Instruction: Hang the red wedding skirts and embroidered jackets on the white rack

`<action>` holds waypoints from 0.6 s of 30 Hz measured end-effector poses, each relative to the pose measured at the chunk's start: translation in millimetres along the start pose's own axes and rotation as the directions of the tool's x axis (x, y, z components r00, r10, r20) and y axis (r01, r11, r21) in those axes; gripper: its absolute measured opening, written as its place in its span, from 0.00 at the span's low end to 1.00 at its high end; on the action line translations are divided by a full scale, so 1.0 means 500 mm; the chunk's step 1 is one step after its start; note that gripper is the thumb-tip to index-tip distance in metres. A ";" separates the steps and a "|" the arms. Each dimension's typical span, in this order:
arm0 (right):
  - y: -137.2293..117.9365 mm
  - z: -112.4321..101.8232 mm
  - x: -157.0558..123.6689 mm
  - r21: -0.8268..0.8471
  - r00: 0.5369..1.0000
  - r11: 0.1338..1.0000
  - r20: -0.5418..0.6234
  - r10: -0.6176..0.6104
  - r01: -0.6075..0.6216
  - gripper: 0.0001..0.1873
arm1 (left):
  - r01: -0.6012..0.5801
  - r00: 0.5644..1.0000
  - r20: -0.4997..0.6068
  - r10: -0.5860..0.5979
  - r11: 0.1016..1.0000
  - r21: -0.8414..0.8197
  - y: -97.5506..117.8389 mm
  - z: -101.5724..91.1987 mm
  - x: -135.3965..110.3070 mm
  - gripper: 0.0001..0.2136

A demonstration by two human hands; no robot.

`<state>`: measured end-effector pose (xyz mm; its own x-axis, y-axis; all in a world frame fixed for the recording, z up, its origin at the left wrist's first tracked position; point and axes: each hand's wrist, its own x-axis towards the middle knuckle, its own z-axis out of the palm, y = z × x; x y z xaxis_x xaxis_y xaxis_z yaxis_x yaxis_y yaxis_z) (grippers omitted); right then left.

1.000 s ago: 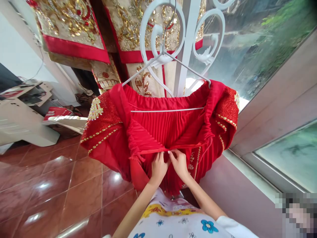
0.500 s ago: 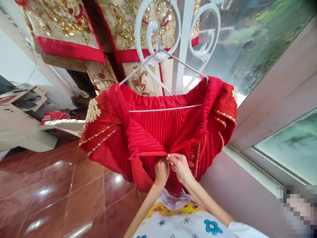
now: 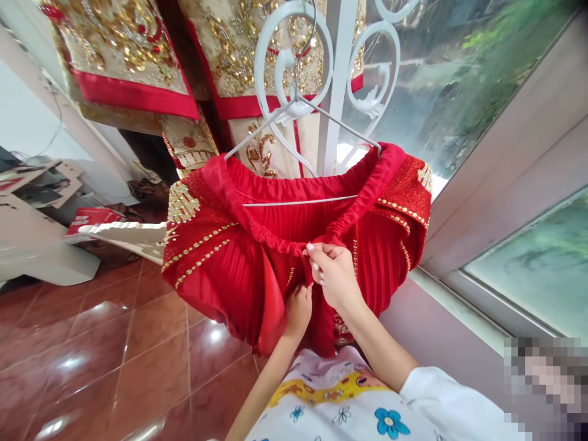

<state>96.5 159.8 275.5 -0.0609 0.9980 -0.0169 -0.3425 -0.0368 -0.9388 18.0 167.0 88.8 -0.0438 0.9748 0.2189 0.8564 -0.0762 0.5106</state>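
A red pleated skirt (image 3: 377, 263) with a gathered waistband hangs from a thin wire hanger (image 3: 271, 124). Gold beading trims its side panels. My right hand (image 3: 337, 274) pinches the front of the waistband, where its two edges meet. Whether a zipper pull is between those fingertips is hidden. Just below, my left hand (image 3: 299, 308) grips the skirt's front fabric, its fingers closed and partly buried in the folds. The front opening is drawn together at the top.
The hanger hooks on a white scrolled metal frame (image 3: 337, 86) before a window (image 3: 413, 92). Gold-sequined garments (image 3: 133, 49) hang behind. At left, a white cabinet (image 3: 41, 233) and a red box (image 3: 89, 218) stand over a tiled floor (image 3: 156, 349).
My right hand has moved up from the bottom of the V-shaped opening to the waistband, and the opening has closed. My left hand stays low on the skirt.
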 end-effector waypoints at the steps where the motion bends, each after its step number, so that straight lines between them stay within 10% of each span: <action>1: 0.002 -0.013 -0.009 -0.114 0.998 0.993 0.043 -0.035 0.039 0.17 | -0.011 1.000 -0.007 0.011 1.000 -0.011 0.000 -0.014 -0.005 0.12; 4: 0.009 -0.055 -0.038 -0.486 0.965 0.841 0.019 -0.260 0.236 0.15 | -0.089 0.988 -0.135 0.075 0.991 -0.098 0.013 -0.078 -0.028 0.11; 8: 0.027 -0.086 -0.033 -0.818 0.764 0.514 -0.152 -0.628 0.259 0.15 | -0.271 0.846 -0.517 0.129 0.940 -0.208 0.064 -0.172 -0.023 0.09; 11: 0.041 -0.088 -0.007 -0.879 0.795 0.412 -0.066 -0.603 0.239 0.13 | -0.252 0.835 -0.542 0.090 0.940 -0.232 0.110 -0.216 0.026 0.13; 18: 0.049 -0.108 -0.013 -0.744 0.857 0.534 0.100 -0.506 0.402 0.16 | -0.167 0.904 -0.423 0.066 0.964 -0.206 0.132 -0.218 0.061 0.14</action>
<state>139.1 155.0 234.0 0.0271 0.8685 0.4950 0.4897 0.4202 -0.7640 17.2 168.7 219.8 -0.2012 0.7869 0.5834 0.7270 -0.2792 0.6273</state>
